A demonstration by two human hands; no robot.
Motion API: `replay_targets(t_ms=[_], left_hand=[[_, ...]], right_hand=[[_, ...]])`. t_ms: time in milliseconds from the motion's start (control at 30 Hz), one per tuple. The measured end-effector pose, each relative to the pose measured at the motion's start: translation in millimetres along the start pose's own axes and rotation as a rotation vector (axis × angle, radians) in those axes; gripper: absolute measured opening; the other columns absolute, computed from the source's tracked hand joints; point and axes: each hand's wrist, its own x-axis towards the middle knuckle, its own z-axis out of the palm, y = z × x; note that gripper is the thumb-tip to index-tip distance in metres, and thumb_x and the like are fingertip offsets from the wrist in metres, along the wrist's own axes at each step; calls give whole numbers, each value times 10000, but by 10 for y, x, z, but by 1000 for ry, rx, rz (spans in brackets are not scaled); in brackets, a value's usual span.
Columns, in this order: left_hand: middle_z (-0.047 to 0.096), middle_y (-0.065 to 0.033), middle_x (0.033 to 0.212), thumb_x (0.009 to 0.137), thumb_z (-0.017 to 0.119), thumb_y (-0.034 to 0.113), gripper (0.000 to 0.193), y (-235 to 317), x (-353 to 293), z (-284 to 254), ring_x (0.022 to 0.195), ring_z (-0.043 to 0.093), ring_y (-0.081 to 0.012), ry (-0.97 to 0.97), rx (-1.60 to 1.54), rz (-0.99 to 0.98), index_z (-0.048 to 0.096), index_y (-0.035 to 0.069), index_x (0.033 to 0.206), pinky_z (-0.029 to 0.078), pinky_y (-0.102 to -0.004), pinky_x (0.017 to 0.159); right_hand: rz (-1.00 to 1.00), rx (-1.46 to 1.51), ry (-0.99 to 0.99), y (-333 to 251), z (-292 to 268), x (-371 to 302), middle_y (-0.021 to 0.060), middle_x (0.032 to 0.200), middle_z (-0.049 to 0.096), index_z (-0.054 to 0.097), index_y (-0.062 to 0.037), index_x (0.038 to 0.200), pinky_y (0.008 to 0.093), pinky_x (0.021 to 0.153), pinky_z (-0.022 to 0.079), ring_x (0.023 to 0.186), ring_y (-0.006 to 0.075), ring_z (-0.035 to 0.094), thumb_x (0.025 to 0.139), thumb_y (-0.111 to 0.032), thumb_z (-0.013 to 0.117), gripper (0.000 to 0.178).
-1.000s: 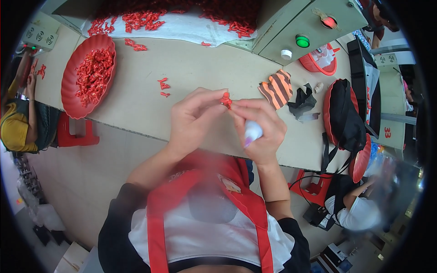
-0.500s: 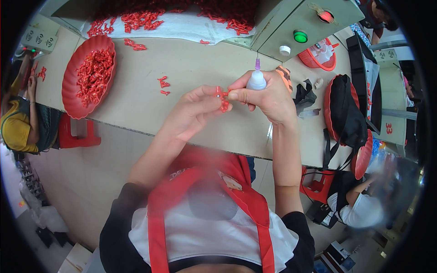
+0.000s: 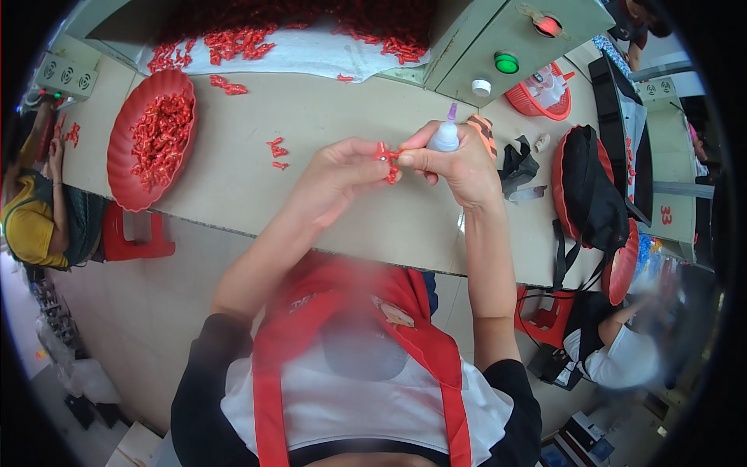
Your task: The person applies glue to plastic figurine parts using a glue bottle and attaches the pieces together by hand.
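- Our right hand [image 3: 467,159] is clenched round a small white squeeze bottle [image 3: 445,138]; its purple nozzle now points up and away. A sec ago it pointed down toward us, so we've flipped it.
- Our left hand [image 3: 342,167] pinches a small red part [image 3: 387,158] w/ fingertips, held above the desk [image 3: 334,117], touching the right thumb and forefinger.
- Hands were a bit apart before; now they meet at the red part. We judge the bottle is parked while both hands work the piece.
- Nearby on desk: three loose red parts [image 3: 276,152] left of our hands, red tray [image 3: 156,140] of more parts further left, black bag [image 3: 595,187] at right.
- Another person's yellow sleeve [image 3: 31,226] at far left, not ours.
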Motion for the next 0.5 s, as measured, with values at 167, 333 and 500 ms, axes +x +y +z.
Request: replay_targets(t_ms=[167, 333, 500], left_hand=[[624, -104, 918, 843, 595, 55, 173, -1, 361, 22, 834, 642, -196, -66, -32, -145, 579, -4, 1005, 552, -233, 717], [606, -160, 911, 876, 557, 104, 250, -105, 494, -48, 848, 634, -237, -249, -429, -308, 525, -70, 1053, 572, -202, 718], [583, -140, 968, 873, 563, 120, 260, -146, 490, -133, 913, 609, -233, -231, -511, -386, 524, -50, 1066, 555, -228, 765]], right_hand=[[-25, 67, 58, 162, -235, 66, 36, 668, 622, 667, -12, 773, 199, 463, 397, 575, 80, 555, 679, -88, 722, 133], [-41, 67, 135, 155, -243, 84, 43, 632, 592, 654, 8, 763, 192, 412, 392, 520, 80, 528, 685, -52, 738, 130], [-5, 81, 129, 162, -271, 90, 38, 652, 608, 663, 0, 762, 188, 421, 387, 530, 74, 529, 692, -93, 739, 138]])
